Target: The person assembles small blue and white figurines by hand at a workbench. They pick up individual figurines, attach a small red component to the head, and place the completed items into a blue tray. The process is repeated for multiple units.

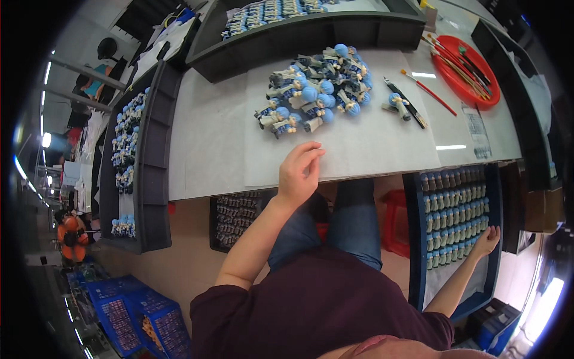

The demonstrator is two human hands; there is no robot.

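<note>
My left hand (301, 173) hovers over the front edge of the white-covered table (209, 137), its fingers loosely bent, the thumb apart from them, nothing visible in it. Just beyond lies a heap of small figurines (309, 94) with light blue round heads and grey and dark blue bodies. My right hand (487, 242) is low at the right, over the inner right side of a blue tray (417, 239) holding rows of upright figurines (454, 209). Its fingers are slightly bent and apart, with nothing visible between them. One lone figurine (399, 106) lies right of the heap beside a black pen-like tool (412, 107).
A dark grey crate (311, 36) of figurines stands at the back, another (152, 161) at the left. A red oval dish (457, 60) holds brushes; a red-handled brush (433, 96) lies near it. Blue crates (137, 299) stand on the floor at lower left.
</note>
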